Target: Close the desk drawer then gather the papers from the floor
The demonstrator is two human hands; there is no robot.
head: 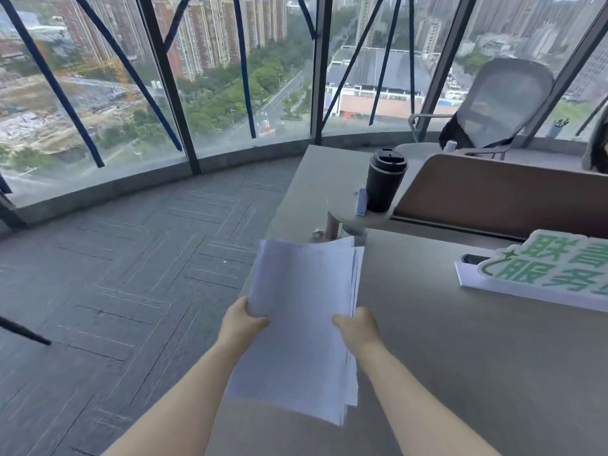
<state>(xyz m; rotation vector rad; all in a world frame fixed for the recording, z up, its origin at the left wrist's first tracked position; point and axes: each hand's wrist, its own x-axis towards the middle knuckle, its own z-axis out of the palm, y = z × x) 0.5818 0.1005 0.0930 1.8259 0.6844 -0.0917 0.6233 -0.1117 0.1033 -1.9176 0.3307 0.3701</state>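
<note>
White papers (302, 324) — loosely stacked, apparently blank — tilted, above desk edge

The only readable writing is on a white foam-board cut-out sign (543, 274) with large green Chinese characters, lying flat near the right edge of the grey desk (460, 357). Seen upside down from the head camera, the characters read 服务 in one row and, in the other row, what looks like 联 beside a character cut off by the frame. The stack of white papers (302, 324) shows only faint print, too blurred to read. The black lidded travel cup (383, 182) shows no legible label.
</note>
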